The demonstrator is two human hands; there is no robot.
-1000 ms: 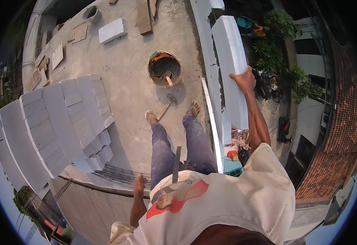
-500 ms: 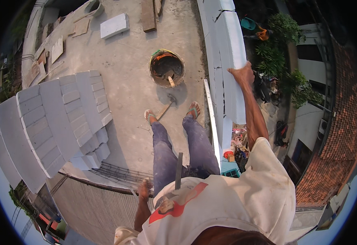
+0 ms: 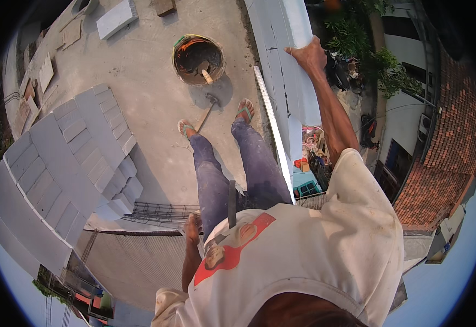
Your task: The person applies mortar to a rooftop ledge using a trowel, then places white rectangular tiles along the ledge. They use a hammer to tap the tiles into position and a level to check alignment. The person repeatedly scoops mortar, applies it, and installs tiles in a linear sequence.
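Observation:
My right hand [image 3: 310, 56] grips the top of a wall of white lightweight blocks [image 3: 296, 82] on my right. Its thumb lies along the near side of the top edge, and the fingers go over toward the outer side, partly hidden. My left hand [image 3: 192, 224] hangs low beside my left thigh; its fingers are too small and unclear to read. In front of my feet stands a bucket [image 3: 186, 43] of grey mortar, with a wooden-handled trowel [image 3: 207, 77] in it. A hammer [image 3: 207, 110] lies on the floor between the bucket and my sandalled feet.
A long white straightedge [image 3: 271, 117] leans along the wall's foot. Stacked white blocks [image 3: 58, 158] rise at left, near steel rebar [image 3: 159, 213]. A loose block [image 3: 117, 20] and wood boards [image 3: 47, 72] lie farther off. Beyond the wall is a drop to a cluttered yard with plants [image 3: 387, 71].
The view has shifted, so the bucket, hammer and wall sit higher and farther left in the picture. My right hand keeps the same place on the wall.

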